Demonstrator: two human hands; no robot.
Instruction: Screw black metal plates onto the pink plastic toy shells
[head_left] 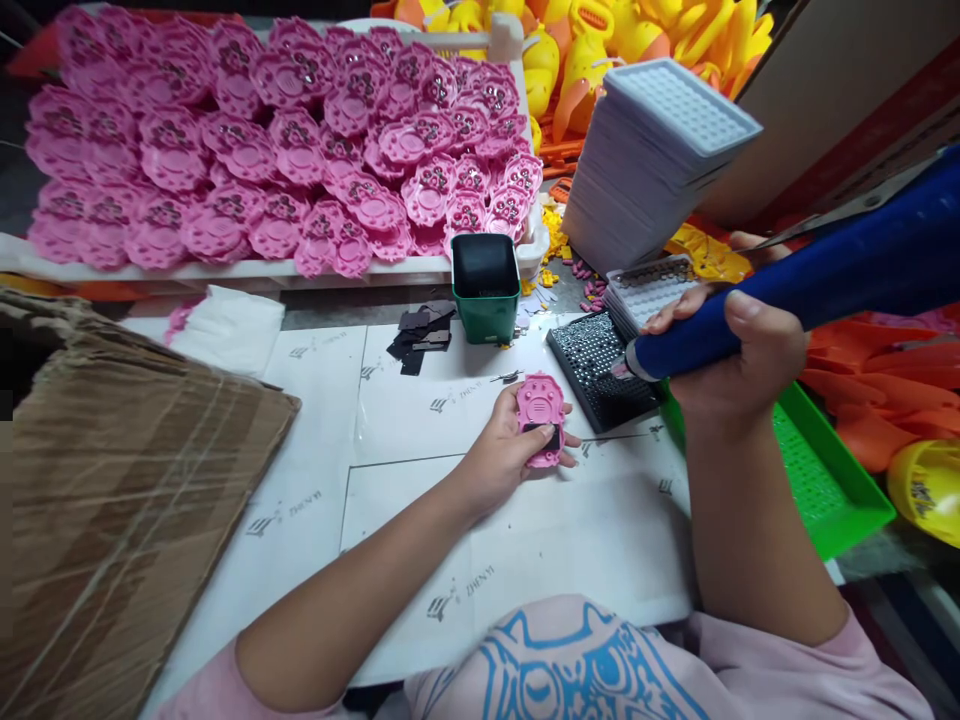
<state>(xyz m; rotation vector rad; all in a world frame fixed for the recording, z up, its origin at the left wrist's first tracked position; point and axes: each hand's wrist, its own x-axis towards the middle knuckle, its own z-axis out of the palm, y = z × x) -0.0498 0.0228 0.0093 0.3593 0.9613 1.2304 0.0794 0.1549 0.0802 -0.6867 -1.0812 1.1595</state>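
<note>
My left hand (504, 445) is closed around a pink plastic toy shell (541, 398) above the white-covered table. Its thumb presses on a small black plate (546, 437) at the shell's lower part. My right hand (739, 350) grips a blue electric screwdriver (694, 340), which slants down to the left. The screwdriver's tip is over a black perforated tray (600, 365) dotted with small shiny pieces that look like screws. Whether the tip touches one of them I cannot tell. Several loose black plates (424, 333) lie beyond my left hand, beside a dark green container (486, 300).
A white crate (420, 268) full of stacked pink shells stands at the back. White trays (637, 170) rise in a tall stack behind the black tray. A bright green basket (832, 490) and orange parts (870, 385) lie right. A cardboard box (142, 480) takes up the left side.
</note>
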